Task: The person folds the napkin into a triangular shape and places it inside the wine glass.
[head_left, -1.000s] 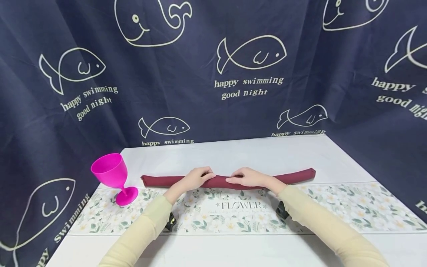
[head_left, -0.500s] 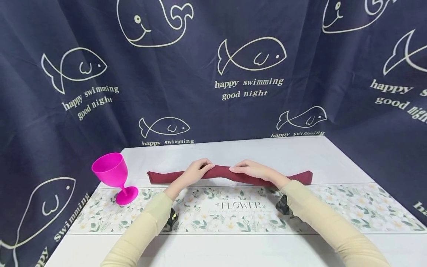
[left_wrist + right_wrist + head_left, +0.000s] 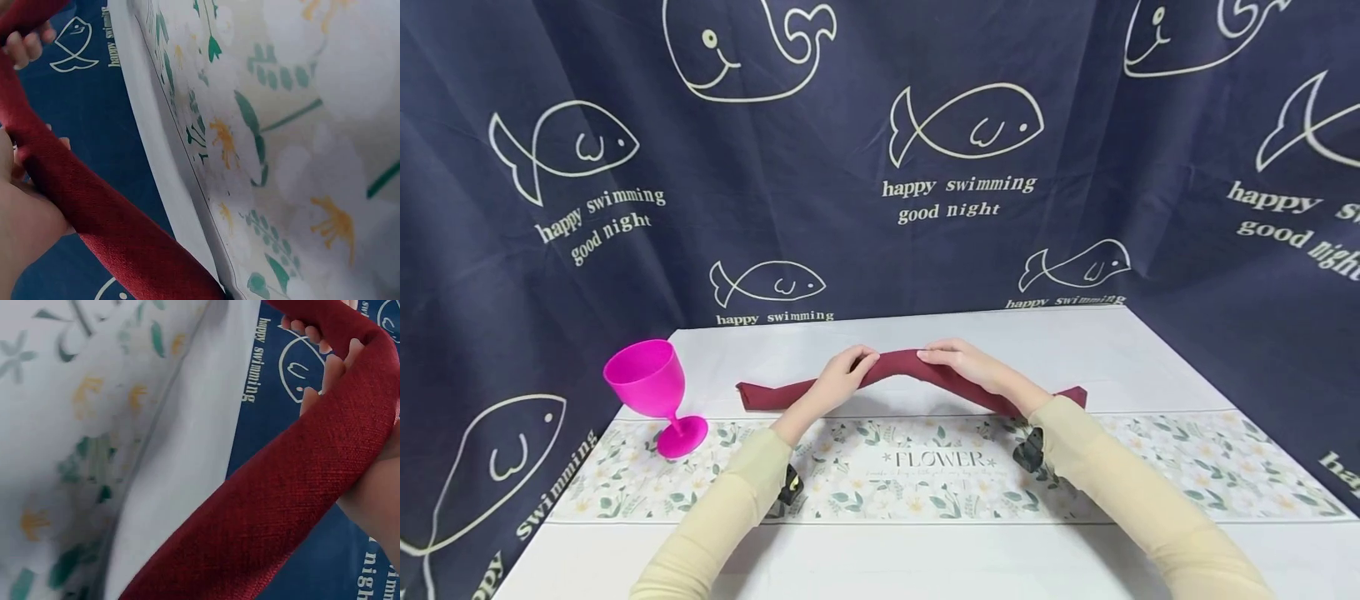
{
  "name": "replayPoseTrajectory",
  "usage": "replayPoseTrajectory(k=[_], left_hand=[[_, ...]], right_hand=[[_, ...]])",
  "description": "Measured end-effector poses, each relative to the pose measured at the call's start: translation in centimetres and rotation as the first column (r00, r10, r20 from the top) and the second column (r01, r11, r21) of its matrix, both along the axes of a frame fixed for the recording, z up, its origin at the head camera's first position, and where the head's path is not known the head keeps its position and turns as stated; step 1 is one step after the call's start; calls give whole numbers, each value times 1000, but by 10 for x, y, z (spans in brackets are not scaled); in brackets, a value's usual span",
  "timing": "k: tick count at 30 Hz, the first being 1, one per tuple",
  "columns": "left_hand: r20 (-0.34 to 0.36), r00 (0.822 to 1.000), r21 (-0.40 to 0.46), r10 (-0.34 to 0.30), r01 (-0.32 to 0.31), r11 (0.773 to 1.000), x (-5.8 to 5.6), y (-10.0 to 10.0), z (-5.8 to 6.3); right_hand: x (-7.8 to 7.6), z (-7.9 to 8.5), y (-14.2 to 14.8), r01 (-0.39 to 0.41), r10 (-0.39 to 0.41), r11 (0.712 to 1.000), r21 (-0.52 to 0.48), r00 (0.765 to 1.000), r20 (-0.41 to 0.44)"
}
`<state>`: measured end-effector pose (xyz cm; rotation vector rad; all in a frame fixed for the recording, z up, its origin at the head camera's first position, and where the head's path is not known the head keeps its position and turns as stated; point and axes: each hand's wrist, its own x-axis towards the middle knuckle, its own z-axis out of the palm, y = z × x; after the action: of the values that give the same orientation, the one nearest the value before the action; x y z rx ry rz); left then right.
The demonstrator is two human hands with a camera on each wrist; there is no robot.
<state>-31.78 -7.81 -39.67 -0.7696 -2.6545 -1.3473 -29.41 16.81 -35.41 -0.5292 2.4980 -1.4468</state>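
Observation:
A dark red cloth (image 3: 902, 363), rolled into a long strip, arches up off the table at its middle. Both ends droop toward the tabletop. My left hand (image 3: 844, 373) grips it left of the middle, thumb on the near side. My right hand (image 3: 964, 363) holds it a short way to the right, with fingers curled behind the cloth in the right wrist view. Between the hands a short stretch of the roll is bare. In the left wrist view, the red cloth (image 3: 112, 212) slants down past the left hand (image 3: 31, 231).
A bright pink plastic goblet (image 3: 647, 379) stands at the table's left. A floral mat (image 3: 917, 492) printed "FLOWER" lies across the white table (image 3: 970, 333). Behind hangs a navy curtain (image 3: 850, 217) with fish drawings. Dark wrist cameras sit under both forearms.
Both hands have risen, lifting the middle of the red cloth into an arch. Its ends have drawn inward. The goblet stays where it was.

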Motion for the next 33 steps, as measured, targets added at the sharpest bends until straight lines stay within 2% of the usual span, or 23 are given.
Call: replayPoseTrajectory(k=[4, 8, 12, 15, 17, 22, 27, 33], left_hand=[[-46, 999, 57, 25, -22, 998, 1, 0, 4], [-108, 994, 61, 32, -26, 998, 1, 0, 9], [-157, 988, 39, 9, -3, 999, 2, 1, 12], [-221, 975, 11, -7, 10, 1000, 3, 2, 13], [-280, 960, 8, -8, 11, 1000, 2, 2, 13], [-365, 930, 93, 46, -12, 996, 5, 2, 17], [-367, 925, 170, 101, -40, 985, 4, 0, 23], [-282, 954, 184, 96, -45, 982, 3, -1, 24]], right_hand=[[-2, 11, -3, 15, -17, 1000, -27, 998, -58], [-4, 21, -6, 21, -27, 996, -91, 998, -63], [-6, 28, -10, 12, -26, 983, -182, 997, -76], [-8, 33, -14, 12, -36, 964, -265, 996, -84], [-8, 36, -15, 26, -55, 947, -320, 995, -83], [-6, 46, -17, 24, -62, 901, -432, 995, -75], [-2, 54, -18, 25, -71, 867, -497, 995, -75], [2, 60, -20, 31, -93, 847, -531, 992, -90]])
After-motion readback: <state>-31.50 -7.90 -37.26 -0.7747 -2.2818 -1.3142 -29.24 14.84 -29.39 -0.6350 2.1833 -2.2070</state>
